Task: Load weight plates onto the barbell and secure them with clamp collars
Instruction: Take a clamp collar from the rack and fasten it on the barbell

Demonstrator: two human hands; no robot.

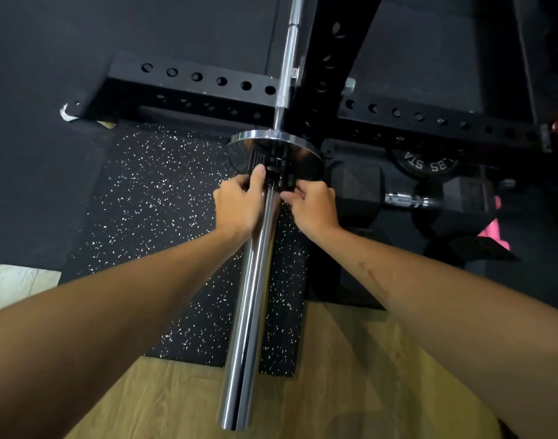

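Observation:
A chrome barbell sleeve [252, 312] runs from the bottom of the view up to a shiny round weight plate [303, 153] seated against the bar's collar. A black clamp collar [279, 177] sits on the sleeve right in front of the plate. My left hand [241, 201] grips the collar's left side, thumb pressed up against it. My right hand [312, 202] pinches the collar's right side with its fingertips. The collar is partly hidden by my fingers. The thinner bar shaft [287, 58] continues beyond the plate.
A black perforated rack frame [195, 79] crosses behind the plate, with an upright [334, 42] to the right. Black hex dumbbells [398, 199] and a black plate [426, 163] lie at the right. A speckled rubber mat [151, 217] and wood floor [334, 391] are below.

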